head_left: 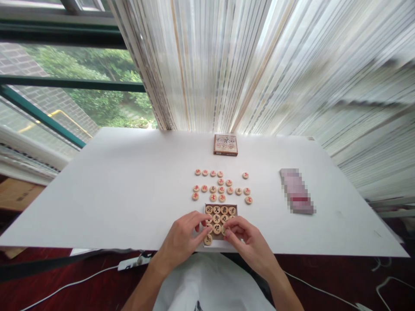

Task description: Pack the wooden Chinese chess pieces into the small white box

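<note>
A shallow open box (238, 211) at the table's near edge holds several round wooden xiangqi pieces with black characters, laid in rows. My left hand (186, 231) is over the box's left side, thumb and index finger apart, fingertips by the left-column pieces. At the right, my right hand (244, 235) pinches a xiangqi piece (223, 230), partly hidden by its fingers, low over the box. One black piece (208, 239) sits alone in the bottom left corner. Beyond the box, several mostly red-marked pieces (221, 190) lie in loose rows on the table.
The white table (129, 181) stands against a striped curtain (207, 65) and a window. A printed box lid (225, 145) lies near the back edge. To the right is a blurred-out pinkish item (296, 190). A power strip (134, 262) and cables are below.
</note>
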